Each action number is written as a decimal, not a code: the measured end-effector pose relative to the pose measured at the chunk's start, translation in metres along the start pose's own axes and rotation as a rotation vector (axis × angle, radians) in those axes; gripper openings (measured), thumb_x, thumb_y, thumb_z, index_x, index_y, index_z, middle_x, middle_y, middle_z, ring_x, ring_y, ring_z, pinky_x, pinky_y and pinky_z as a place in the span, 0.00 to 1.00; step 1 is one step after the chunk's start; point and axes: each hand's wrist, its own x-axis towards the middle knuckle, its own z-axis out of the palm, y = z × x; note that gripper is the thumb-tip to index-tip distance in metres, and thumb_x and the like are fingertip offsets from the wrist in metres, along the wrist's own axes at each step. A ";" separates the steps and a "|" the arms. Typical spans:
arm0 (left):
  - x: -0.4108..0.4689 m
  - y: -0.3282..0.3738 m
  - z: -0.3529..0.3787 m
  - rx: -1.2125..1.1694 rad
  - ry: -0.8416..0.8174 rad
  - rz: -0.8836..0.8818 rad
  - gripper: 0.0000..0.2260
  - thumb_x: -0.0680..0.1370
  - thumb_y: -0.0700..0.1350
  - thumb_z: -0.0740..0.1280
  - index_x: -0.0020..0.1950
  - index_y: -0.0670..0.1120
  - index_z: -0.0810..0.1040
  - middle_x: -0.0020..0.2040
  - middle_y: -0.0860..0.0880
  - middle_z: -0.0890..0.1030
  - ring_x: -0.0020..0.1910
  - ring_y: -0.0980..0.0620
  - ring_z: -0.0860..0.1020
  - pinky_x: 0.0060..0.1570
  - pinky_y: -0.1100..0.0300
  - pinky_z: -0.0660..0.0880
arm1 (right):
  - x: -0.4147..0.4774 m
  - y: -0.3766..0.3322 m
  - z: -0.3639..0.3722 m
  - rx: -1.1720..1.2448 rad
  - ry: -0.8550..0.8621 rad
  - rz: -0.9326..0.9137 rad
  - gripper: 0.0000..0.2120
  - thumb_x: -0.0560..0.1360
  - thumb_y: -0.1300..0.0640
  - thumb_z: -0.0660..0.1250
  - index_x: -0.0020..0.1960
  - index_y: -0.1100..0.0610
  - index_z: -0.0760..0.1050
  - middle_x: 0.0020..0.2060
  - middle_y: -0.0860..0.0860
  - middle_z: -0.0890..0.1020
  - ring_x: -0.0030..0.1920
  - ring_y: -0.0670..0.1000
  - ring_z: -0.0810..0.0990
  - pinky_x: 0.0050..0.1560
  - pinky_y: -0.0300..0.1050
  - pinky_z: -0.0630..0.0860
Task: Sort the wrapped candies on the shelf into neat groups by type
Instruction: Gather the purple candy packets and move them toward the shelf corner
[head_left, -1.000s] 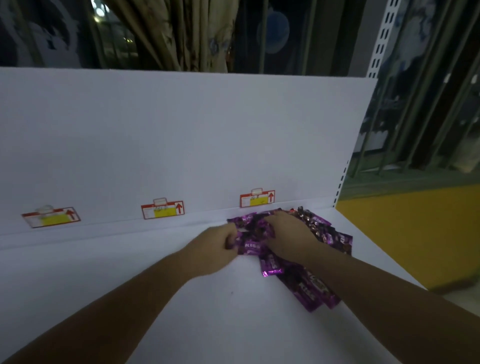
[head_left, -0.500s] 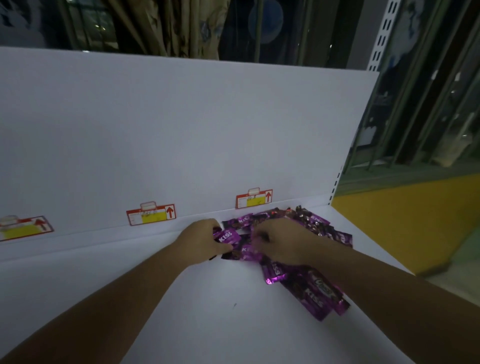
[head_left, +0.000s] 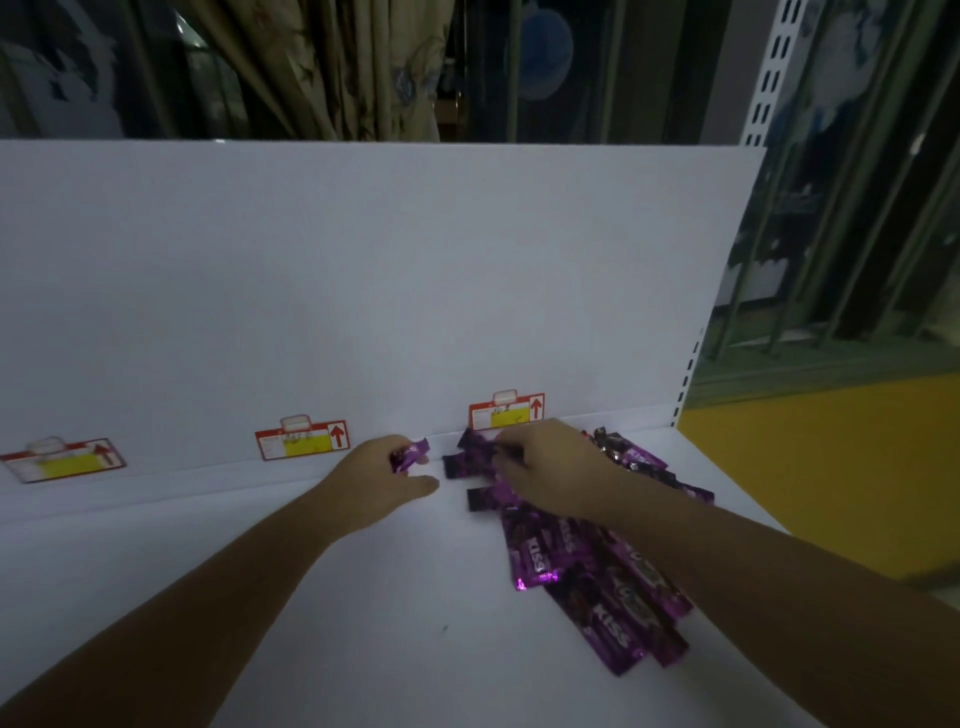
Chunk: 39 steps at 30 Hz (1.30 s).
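Looks like a shop: a white display shelf (head_left: 311, 597) with a tall white back panel (head_left: 363, 286), and a slotted metal upright (head_left: 759, 111) rising at its right end. 3 red-and-yellow price tags (head_left: 301, 441) with red arrows sit in a row along the foot of the back panel. A heap of purple wrapped candies (head_left: 540, 556) lies on the shelf below the right-hand tag.

Both forearms outstretched; left hand (head_left: 382, 480) curled in a pinch; right hand (head_left: 550, 475) palm-down, fingers curled.
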 end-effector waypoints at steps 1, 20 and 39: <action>0.002 0.005 0.003 -0.003 0.009 -0.011 0.06 0.71 0.48 0.72 0.43 0.48 0.77 0.35 0.50 0.76 0.33 0.54 0.73 0.34 0.65 0.68 | 0.001 0.007 -0.006 0.073 0.030 0.053 0.08 0.76 0.55 0.60 0.44 0.55 0.77 0.31 0.49 0.77 0.32 0.50 0.75 0.32 0.42 0.69; 0.037 0.059 0.059 0.006 0.020 -0.111 0.09 0.68 0.47 0.72 0.46 0.47 0.79 0.39 0.49 0.82 0.36 0.54 0.81 0.36 0.59 0.80 | 0.009 0.051 -0.022 -0.377 -0.267 0.247 0.17 0.73 0.41 0.64 0.40 0.55 0.71 0.31 0.48 0.71 0.36 0.50 0.73 0.36 0.41 0.68; 0.005 0.036 0.039 0.165 -0.019 -0.062 0.07 0.71 0.43 0.69 0.41 0.52 0.72 0.40 0.51 0.78 0.38 0.53 0.77 0.33 0.66 0.71 | 0.015 0.047 -0.052 0.782 0.024 0.432 0.10 0.72 0.60 0.58 0.40 0.65 0.75 0.33 0.59 0.79 0.34 0.56 0.77 0.38 0.46 0.74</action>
